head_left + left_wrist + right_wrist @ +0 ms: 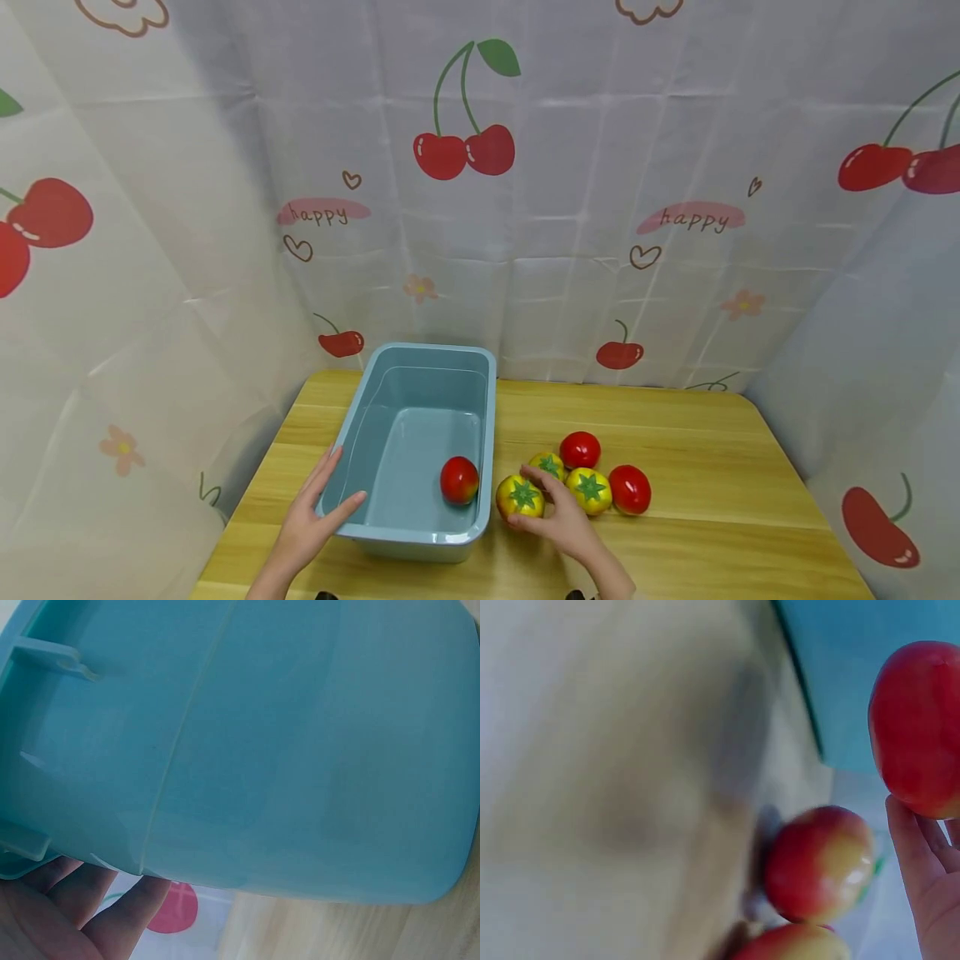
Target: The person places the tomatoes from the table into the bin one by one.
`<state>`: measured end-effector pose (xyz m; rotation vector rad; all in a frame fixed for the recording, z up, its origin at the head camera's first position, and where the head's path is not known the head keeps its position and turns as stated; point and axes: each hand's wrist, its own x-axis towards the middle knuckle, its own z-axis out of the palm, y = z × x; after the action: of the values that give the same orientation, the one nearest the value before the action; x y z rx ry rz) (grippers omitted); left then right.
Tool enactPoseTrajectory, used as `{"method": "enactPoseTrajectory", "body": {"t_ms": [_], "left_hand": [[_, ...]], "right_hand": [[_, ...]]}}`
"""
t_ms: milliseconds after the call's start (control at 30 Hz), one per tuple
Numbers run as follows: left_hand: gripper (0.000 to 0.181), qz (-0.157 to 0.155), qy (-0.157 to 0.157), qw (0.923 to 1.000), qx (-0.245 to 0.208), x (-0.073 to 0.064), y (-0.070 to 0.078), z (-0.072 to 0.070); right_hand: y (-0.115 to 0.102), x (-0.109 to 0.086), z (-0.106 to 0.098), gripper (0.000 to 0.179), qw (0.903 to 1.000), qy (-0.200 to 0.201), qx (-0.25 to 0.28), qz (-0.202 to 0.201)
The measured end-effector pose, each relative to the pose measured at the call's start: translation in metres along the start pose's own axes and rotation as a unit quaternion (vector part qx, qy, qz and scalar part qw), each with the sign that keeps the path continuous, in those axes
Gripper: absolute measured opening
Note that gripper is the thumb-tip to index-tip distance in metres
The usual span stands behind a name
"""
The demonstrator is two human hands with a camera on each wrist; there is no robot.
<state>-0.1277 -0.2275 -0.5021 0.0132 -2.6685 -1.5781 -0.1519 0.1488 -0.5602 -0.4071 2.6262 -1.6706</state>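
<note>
My right hand [562, 521] pinches a red-and-yellow tomato [521, 497] with a green star-shaped top, just right of the blue-grey plastic bin [487, 433]. In the right wrist view this tomato [919, 727] appears above its neighbours, fingers along its side. Spread at the bin's near left corner, my left hand [303, 521] has its thumb over the front rim. Its straight fingers [131, 911] touch the outside of the left wall. One red tomato [459, 480] lies inside the bin, near its right wall.
Right of the held tomato are two yellow-topped tomatoes [588, 490] and two red ones [630, 489], grouped on the wooden table [720, 467]. A cherry-print curtain [555, 250] hangs behind the table and along both sides.
</note>
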Motion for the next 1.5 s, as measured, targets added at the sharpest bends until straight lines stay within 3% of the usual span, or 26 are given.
{"method": "enactPoseTrajectory", "body": {"t_ms": [300,700,833,967,1267,1500], "left_hand": [[0.083,0.0,0.002,1.0,0.006,0.001,0.001,-0.001],[0.081,0.003,0.003,1.0,0.005,0.001,0.0,-0.001],[0.081,0.001,0.004,1.0,0.007,0.001,-0.001,-0.001],[0.081,0.002,0.005,1.0,0.007,0.001,-0.002,-0.001],[0.081,0.0,0.003,1.0,0.002,0.0,0.0,-0.001],[0.08,0.009,0.008,0.9999,0.002,0.0,0.002,-0.001]], "right_hand": [[-0.022,0.016,-0.022,0.067,0.9997,0.018,0.005,-0.016],[-0.056,0.029,-0.047,0.073,0.9998,0.009,0.011,-0.014],[-0.083,0.03,-0.051,0.07,0.9999,0.005,0.01,-0.007],[-0.108,0.03,-0.052,0.068,0.9997,0.001,0.004,-0.026],[-0.096,0.048,-0.036,0.069,0.9988,-0.007,0.008,-0.049],[-0.102,0.054,-0.024,0.07,0.9975,-0.029,0.027,-0.059]]}}
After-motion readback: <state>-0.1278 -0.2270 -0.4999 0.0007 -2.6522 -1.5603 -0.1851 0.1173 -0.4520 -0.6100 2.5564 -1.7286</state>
